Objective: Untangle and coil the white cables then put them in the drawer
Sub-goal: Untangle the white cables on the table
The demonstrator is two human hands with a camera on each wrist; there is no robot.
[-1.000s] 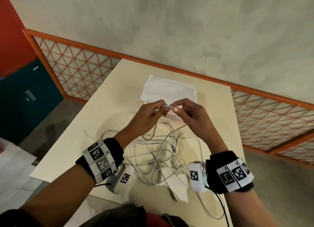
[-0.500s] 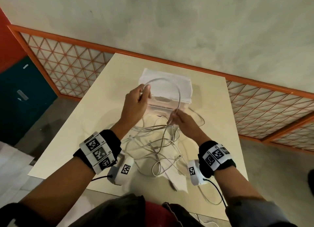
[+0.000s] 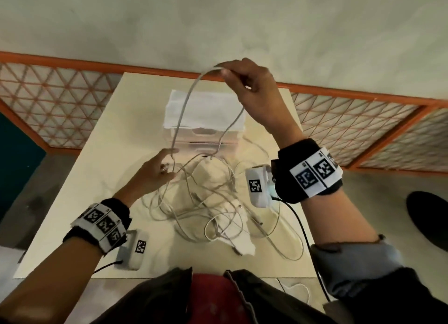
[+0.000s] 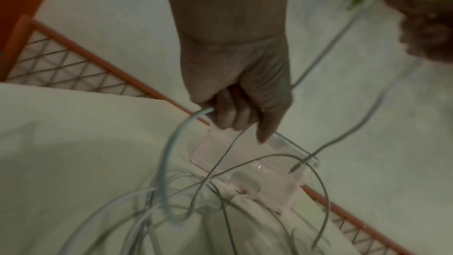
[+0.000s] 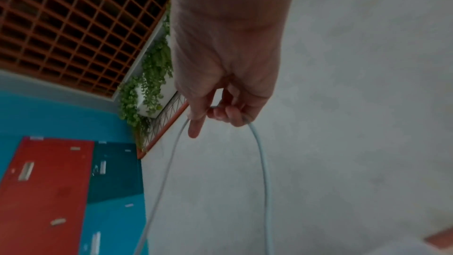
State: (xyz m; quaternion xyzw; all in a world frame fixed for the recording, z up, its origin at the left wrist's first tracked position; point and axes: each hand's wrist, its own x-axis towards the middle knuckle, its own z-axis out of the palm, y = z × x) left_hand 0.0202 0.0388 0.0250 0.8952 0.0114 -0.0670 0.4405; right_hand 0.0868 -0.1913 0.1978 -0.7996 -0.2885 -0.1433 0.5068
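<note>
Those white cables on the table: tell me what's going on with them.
A person is untangling them. The right hand pinches one white cable and holds it raised in a loop above the table, while the left hand grips the same cable lower down, beside the tangled pile. The rest of the cables lie knotted on the table in front of the clear drawer unit. Nothing is coiled yet.

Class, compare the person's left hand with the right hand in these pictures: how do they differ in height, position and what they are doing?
The right hand is raised high above the table, while the left hand stays low beside the cable tangle. The right hand pinches the top of a lifted loop of white cable; the left hand grips that cable lower down, near the pile. Both hold cable and wear marked wristbands.
</note>
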